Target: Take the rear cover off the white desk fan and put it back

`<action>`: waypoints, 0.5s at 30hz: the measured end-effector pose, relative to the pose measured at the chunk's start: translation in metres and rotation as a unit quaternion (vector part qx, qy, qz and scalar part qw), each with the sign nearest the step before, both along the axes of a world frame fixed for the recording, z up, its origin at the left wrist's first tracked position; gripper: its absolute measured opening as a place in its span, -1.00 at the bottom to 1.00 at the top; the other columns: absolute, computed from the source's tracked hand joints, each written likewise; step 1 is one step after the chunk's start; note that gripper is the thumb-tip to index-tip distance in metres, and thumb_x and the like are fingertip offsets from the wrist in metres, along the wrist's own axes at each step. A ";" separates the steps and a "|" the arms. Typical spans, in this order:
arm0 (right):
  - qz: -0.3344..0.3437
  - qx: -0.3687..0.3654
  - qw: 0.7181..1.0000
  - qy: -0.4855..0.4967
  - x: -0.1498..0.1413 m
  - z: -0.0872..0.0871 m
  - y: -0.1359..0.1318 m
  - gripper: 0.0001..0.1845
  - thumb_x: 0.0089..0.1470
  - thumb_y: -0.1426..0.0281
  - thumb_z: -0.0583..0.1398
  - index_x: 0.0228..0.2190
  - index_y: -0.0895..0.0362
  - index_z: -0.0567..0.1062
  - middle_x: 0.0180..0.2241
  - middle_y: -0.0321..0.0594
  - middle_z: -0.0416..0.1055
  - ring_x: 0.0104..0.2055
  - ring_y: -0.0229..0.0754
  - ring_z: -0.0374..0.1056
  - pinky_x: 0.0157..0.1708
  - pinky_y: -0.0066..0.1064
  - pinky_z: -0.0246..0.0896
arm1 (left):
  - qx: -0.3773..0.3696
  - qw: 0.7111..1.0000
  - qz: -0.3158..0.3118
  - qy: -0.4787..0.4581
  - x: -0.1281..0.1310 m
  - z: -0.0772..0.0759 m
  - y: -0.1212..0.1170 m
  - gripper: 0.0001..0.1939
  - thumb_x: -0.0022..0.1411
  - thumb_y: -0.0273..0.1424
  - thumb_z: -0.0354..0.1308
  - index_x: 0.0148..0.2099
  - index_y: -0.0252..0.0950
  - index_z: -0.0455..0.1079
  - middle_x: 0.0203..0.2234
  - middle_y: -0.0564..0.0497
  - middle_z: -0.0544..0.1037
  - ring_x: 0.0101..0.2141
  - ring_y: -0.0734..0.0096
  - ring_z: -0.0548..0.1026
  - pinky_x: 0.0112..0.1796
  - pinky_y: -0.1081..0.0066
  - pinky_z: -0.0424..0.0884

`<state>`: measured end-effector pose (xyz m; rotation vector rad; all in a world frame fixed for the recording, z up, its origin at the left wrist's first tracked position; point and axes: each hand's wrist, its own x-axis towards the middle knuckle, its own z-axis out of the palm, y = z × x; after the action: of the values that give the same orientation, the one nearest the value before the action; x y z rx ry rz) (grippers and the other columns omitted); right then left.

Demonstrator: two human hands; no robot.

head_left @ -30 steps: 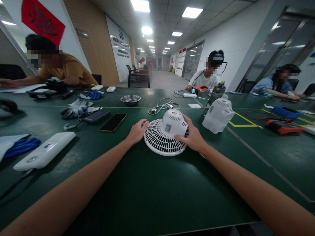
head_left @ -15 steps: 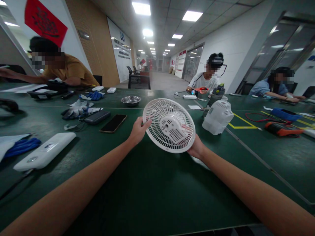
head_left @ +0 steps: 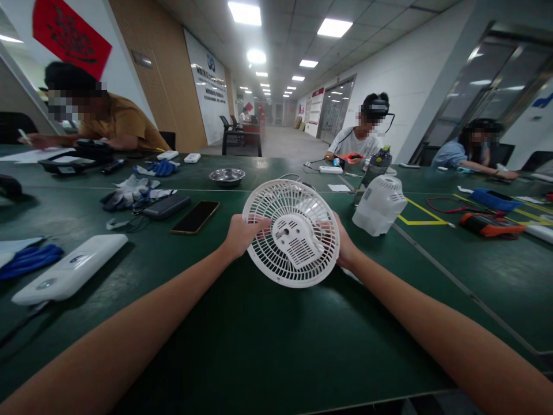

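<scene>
A round white plastic fan grille (head_left: 290, 275) with radial slots is held up, tilted, above the green table. At its centre is a slotted hub plate (head_left: 298, 239) with a small keyhole-like opening. My left hand (head_left: 239, 235) grips the left rim, its thumb lying over the slots. From the right, my right hand (head_left: 345, 239) holds the other rim, with its fingers behind the grille and seen partly through the slots. Beyond my right hand stands a translucent white plastic housing (head_left: 378, 207). A thin cable (head_left: 290, 176) loops on the table behind the grille.
Left on the table (head_left: 259, 346) lie a phone (head_left: 195, 217), a dark power bank (head_left: 167, 206), gloves (head_left: 129, 193) and a white device (head_left: 71, 268). A metal bowl (head_left: 227, 176) sits farther back. An orange multimeter (head_left: 490, 225) lies right. Several people sit around the table.
The grille has come slightly lower and to the left, and tilted to face me more. My left thumb reaches further over the slots. Both hands keep their hold.
</scene>
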<state>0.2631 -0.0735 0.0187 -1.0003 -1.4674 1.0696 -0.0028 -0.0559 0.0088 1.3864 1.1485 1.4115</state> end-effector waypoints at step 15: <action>-0.261 0.176 0.832 -0.457 0.074 -0.008 0.040 -0.36 0.00 0.20 0.26 0.12 0.04 0.31 -0.02 0.00 0.26 0.00 0.14 0.30 0.06 0.02 0.22 | -0.074 0.996 0.038 -0.014 -0.023 -0.009 0.017 -0.70 -0.01 -0.31 0.45 -0.26 -0.39 0.57 -0.41 -0.16 0.65 -0.42 0.17 0.62 -0.33 0.19 0.58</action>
<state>0.3366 -0.0332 0.0108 -1.6134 -1.8512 -0.1575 -0.0256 -0.0390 0.0002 1.2285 1.2716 1.3651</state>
